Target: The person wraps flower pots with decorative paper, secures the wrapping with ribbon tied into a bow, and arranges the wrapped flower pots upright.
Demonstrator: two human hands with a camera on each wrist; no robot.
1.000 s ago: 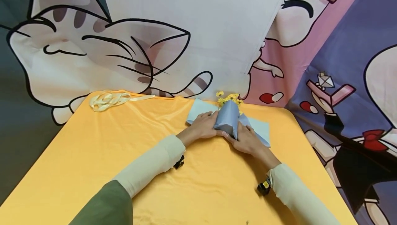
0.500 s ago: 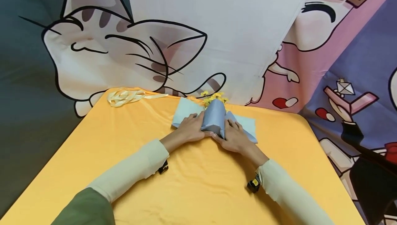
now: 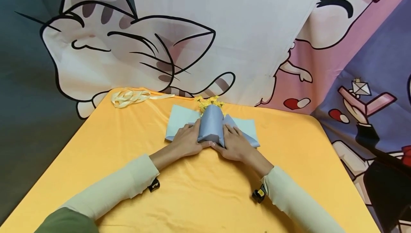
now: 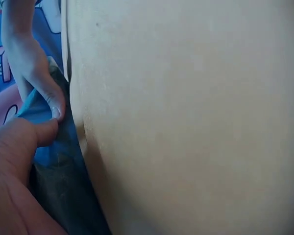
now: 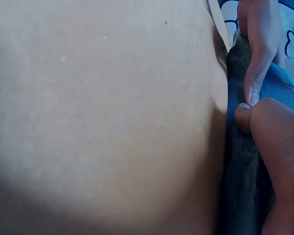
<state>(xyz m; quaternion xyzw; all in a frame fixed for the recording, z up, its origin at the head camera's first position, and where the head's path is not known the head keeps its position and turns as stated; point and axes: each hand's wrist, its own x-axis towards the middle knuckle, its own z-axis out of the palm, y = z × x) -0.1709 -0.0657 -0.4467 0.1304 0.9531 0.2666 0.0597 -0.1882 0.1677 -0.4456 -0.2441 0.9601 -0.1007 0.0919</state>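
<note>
Head view: locate the blue paper roll [image 3: 211, 123] just below the center of the frame, arched side upward, with yellow flowers [image 3: 210, 101] at its far end. Note the left hand [image 3: 187, 139] gripping the left flank and the right hand [image 3: 237, 145] gripping the right, thumbs together at the near edge. Expect light, thin, springy material, likely to crease under force or unroll if let go; treat the flowers as fragile. Take hold low on both flanks and press evenly, without flattening the arch. Allow for pale green paper flaps [image 3: 179, 118] spread out to either side, liable to catch under the fingers. Observe the coiled ribbon [image 3: 126, 98], left of center, well apart from the roll on the yellow cloth [image 3: 199, 197], and the printed backdrop [image 3: 244, 36] behind, limiting reach. Left wrist view: find both thumbs meeting near the left edge, over shaded paper. Right wrist view: find this contact near the right edge, cloth filling the center and left.
</note>
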